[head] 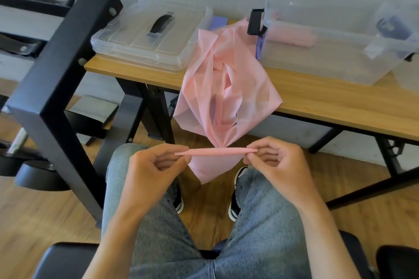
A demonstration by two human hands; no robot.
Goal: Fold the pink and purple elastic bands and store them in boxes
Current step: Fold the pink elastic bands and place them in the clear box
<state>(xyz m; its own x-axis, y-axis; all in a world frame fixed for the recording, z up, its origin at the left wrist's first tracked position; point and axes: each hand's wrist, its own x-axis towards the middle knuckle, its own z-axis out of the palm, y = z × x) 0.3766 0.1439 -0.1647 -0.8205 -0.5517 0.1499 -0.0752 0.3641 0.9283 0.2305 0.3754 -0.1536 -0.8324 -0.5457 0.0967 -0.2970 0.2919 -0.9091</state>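
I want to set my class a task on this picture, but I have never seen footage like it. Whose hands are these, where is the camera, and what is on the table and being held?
No machine here: a seated person wears a camera on the head, looking down at their own hands and knees. The left hand and right hand pinch the two ends of a rolled edge of the pink elastic band, which drapes from the wooden table down to the hands. On the table stand a clear box lid with a black handle and an open clear box holding a folded pink band. A little purple material shows behind.
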